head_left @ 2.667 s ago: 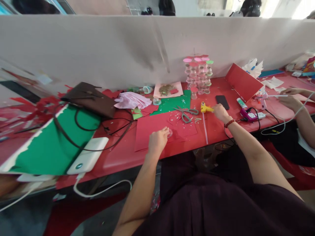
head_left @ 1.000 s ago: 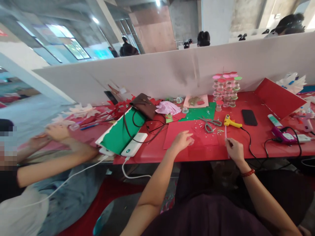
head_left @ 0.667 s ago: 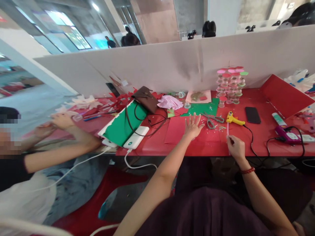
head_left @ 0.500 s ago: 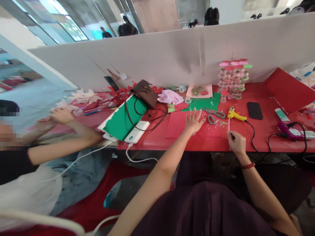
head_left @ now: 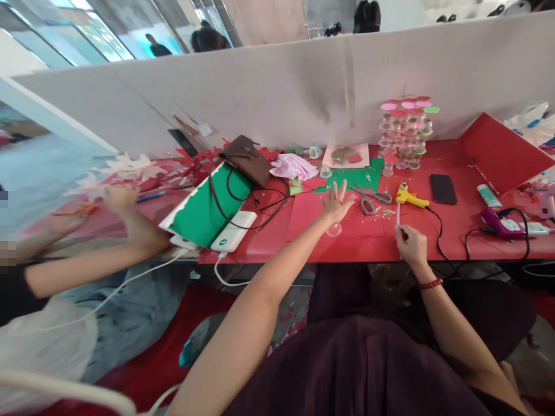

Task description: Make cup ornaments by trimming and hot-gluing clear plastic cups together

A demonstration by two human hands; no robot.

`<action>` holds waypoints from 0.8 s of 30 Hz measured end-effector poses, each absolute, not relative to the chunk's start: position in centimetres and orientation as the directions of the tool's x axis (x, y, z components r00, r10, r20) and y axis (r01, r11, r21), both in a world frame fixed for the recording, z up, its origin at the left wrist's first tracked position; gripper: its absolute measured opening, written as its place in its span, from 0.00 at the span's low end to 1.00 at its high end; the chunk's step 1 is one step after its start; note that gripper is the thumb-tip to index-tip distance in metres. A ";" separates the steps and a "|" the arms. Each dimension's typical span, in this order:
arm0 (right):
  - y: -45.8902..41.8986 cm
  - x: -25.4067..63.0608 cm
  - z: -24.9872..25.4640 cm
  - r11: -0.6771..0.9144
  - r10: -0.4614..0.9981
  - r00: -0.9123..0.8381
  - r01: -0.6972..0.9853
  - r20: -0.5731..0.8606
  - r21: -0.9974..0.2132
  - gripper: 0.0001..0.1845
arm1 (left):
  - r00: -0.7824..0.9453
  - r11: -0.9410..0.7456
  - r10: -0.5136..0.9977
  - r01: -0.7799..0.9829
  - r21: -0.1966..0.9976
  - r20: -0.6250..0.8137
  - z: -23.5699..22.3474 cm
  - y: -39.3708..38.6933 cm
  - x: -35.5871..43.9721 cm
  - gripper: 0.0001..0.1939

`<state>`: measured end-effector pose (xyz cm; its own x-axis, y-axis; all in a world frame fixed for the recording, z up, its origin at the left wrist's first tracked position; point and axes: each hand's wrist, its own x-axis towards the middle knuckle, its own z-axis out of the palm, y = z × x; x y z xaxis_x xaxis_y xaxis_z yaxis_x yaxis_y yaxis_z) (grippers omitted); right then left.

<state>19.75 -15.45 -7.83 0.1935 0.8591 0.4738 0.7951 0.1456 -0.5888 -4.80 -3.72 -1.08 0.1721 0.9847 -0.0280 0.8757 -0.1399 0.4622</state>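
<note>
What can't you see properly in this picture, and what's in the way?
All in the head view:
Middle of the pale strip: hidden by the right grip.
Far edge of the clear round thing: hidden by the left grip.
Neighbour's hand: blurred, so its fingers are unclear.
White crumpled thing: cut off by the right edge.
Little scraps: too small to tell their shapes.

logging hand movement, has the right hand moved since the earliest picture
Yes. Judged against the black phone, the right hand has moved left and towards the near edge of the table; earlier it was close beside the phone.
</note>
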 end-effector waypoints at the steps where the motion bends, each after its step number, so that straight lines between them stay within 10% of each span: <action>1: -15.5 19.7 -7.8 0.138 0.861 0.195 0.798 0.469 -0.586 0.22 | 0.187 -0.157 0.982 0.879 0.451 -0.023 -0.9 -3.6 -4.7 0.39; 24: -15.4 19.6 -7.9 0.189 0.830 0.170 0.810 0.531 -0.555 0.19 | 0.183 -0.173 0.983 0.886 0.430 0.017 -3.3 -4.2 -4.4 0.43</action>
<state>19.65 -15.38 -7.93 0.1700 0.8303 0.5307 0.8103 0.1887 -0.5548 -4.42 -4.18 -3.31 0.1835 0.9829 0.0174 0.8860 -0.1730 0.4302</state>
